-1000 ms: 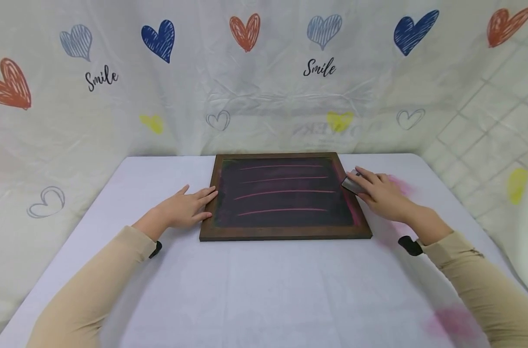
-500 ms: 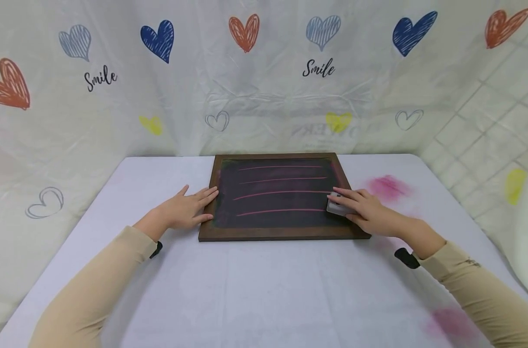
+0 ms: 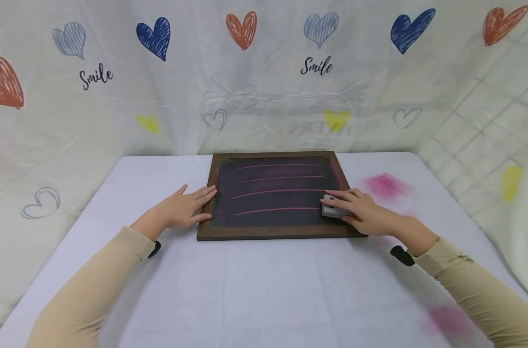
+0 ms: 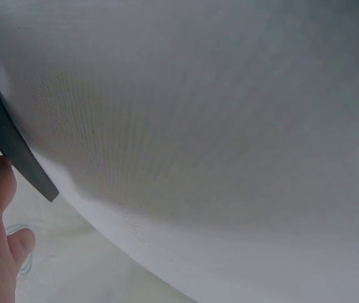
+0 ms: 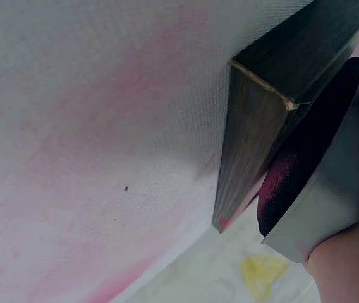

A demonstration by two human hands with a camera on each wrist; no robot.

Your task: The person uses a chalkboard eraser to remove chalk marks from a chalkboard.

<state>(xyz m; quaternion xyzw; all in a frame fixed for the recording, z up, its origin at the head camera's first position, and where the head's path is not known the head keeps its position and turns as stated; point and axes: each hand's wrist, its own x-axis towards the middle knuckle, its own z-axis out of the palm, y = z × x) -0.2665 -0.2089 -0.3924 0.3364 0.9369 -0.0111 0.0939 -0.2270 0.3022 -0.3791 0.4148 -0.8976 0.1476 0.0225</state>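
Board (image 3: 268, 220): flat on the white table (image 3: 272, 290), toward its far edge; dark face, brown frame (image 3: 272, 233).
Lines (image 3: 281, 190): four, pink, running side to side across the dark face.
Eraser (image 3: 333, 212): over the right part of the board, at the right ends of the two lower lines; grey back outward, dark pad (image 5: 287, 177) marked pink.
Right hand (image 3: 370, 212): partly closed; eraser pinched between thumb and fingers.
Left hand (image 3: 183, 210): fingers straight and spread; fingertips touch the left side of the frame; nothing gripped.
Stains (image 3: 386, 186): pink, on the table; one right of the board, one beside the right sleeve (image 3: 472, 285).
Backdrop (image 3: 272, 72): white, printed with hearts and "Smile".
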